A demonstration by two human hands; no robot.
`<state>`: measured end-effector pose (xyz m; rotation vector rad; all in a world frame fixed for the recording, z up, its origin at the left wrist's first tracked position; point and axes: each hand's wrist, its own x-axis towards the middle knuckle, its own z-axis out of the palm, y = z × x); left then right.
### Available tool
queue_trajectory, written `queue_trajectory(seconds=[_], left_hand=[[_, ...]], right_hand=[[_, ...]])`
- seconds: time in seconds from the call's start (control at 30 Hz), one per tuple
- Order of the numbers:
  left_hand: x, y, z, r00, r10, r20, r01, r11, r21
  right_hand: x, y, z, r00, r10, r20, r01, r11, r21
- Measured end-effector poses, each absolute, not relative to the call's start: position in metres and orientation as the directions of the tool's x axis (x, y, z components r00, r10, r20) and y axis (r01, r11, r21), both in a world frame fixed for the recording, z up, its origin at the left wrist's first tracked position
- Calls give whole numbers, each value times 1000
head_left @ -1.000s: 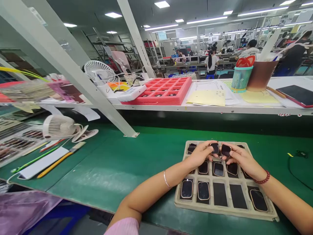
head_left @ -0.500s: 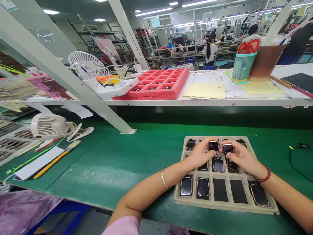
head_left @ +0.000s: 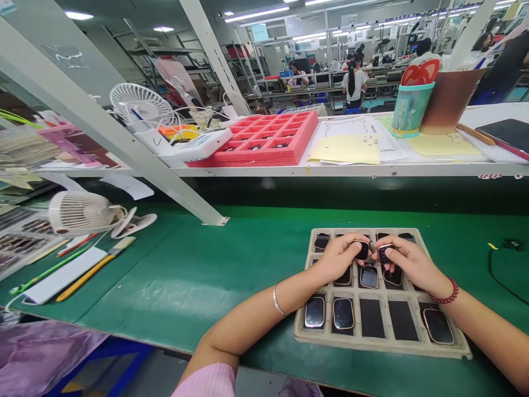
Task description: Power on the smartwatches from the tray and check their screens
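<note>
My left hand [head_left: 341,257] grips a smartwatch [head_left: 362,250] with a dark screen, its thumb lying over the front edge. Close beside it, my right hand [head_left: 407,263] holds a second smartwatch [head_left: 385,253], the thumb pressed on its face. Both hands are above the back and middle rows of a beige compartment tray [head_left: 382,346]. Several more watches lie in its compartments, among them one in the middle row [head_left: 368,277] and one at the front right [head_left: 438,325]. Two front-row compartments show only black bottoms. My hands hide part of the back row.
A white fan [head_left: 80,214], a yellow-handled brush [head_left: 88,275] and a white strip lie on the green bench [head_left: 173,286] to the left. A black cable [head_left: 494,275] is at the right. On the shelf above stand a red foam tray [head_left: 248,160] and a teal cup [head_left: 413,110].
My thumbs have shifted onto the watch faces, and both watches have turned slightly in my fingers. My hands stay over the same part of the tray.
</note>
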<state>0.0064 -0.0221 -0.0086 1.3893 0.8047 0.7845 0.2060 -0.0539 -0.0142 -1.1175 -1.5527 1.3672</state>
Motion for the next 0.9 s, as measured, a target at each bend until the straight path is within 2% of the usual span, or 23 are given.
queue_trajectory(seconds=[0.23, 0.9], left_hand=[[7, -20, -20, 518, 855, 32, -31, -19, 999], [7, -19, -22, 546, 838, 4, 29, -24, 999]], right_hand=[[205, -55, -15, -304, 952, 26, 164, 80, -983], [203, -56, -15, -326, 945, 18, 201, 88, -976]])
